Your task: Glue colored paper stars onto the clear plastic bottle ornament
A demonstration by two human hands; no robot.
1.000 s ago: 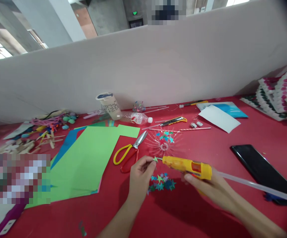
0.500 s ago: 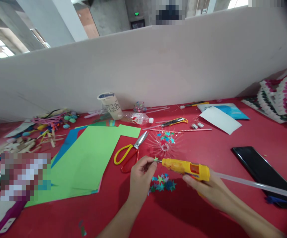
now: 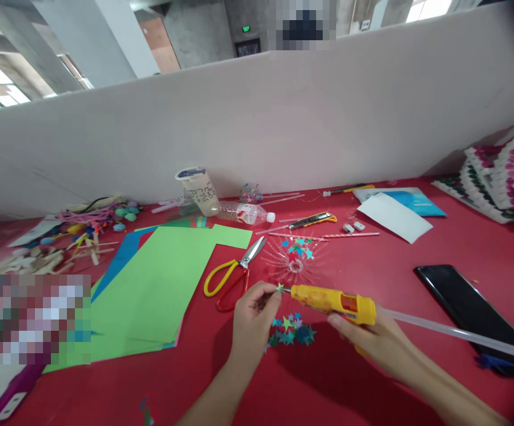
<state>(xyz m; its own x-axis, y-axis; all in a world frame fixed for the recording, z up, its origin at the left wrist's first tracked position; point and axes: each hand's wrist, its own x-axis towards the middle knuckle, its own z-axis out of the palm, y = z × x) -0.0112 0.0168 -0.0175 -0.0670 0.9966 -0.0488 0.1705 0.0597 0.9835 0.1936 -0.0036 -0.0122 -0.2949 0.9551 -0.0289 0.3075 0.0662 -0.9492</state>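
Between thumb and forefinger, my left hand (image 3: 257, 310) pinches a small green paper star (image 3: 279, 287). My right hand (image 3: 366, 334) grips a yellow hot glue gun (image 3: 332, 302), and its nozzle points left, at or very near the star. A long clear glue stick (image 3: 439, 329) sticks out of the gun's back. Below the nozzle lies a pile of blue, green and purple stars (image 3: 293, 330). Just beyond it, a clear ribbed plastic piece (image 3: 295, 265), like a cut bottle base, has several blue and green stars (image 3: 300, 247) at its far side.
Scissors (image 3: 241, 266) lie beside green paper sheets (image 3: 150, 290) on the left. Behind are a plastic bottle (image 3: 243, 213), a cup (image 3: 198, 192) and a utility knife (image 3: 312, 220). A black phone (image 3: 470, 307) lies at right. A white partition (image 3: 257, 124) borders the red table.
Both hands, the star and the glue gun keep nearly the same positions. The whole view has shifted very slightly.
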